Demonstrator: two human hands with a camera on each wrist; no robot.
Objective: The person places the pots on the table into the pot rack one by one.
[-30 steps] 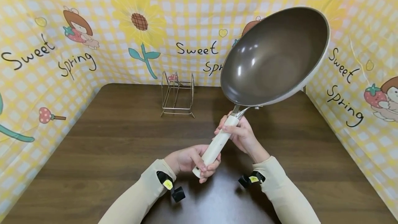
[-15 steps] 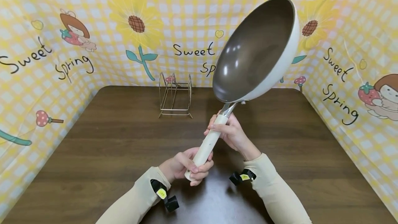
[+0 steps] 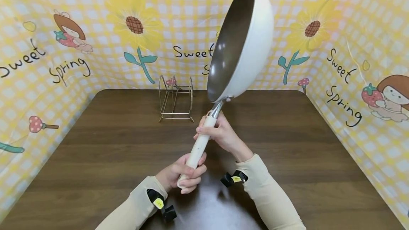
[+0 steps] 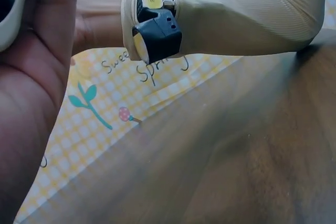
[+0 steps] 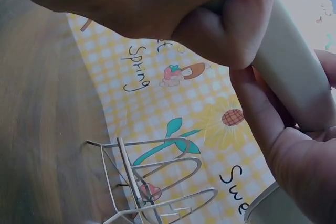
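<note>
A white deep frying pan with a brown inside is held up above the table, on edge, its hollow side facing left. My right hand grips the pale handle near its metal neck, thumb across the front. Lower down, my left hand curls round the butt end. The left wrist view shows that hand large at the left edge. In the right wrist view, fingers of both hands wrap the handle, and part of the pan shows at the bottom.
A wire rack with upright loops stands at the back of the brown wooden table, left of the pan. Yellow checked cloth with printed flowers surrounds the back and sides. Small black cameras hang from both wrists.
The pan has turned from showing its inside to showing much of its white outside, and has swung left and more upright. Both hands have shifted left with the handle, their grip kept.
</note>
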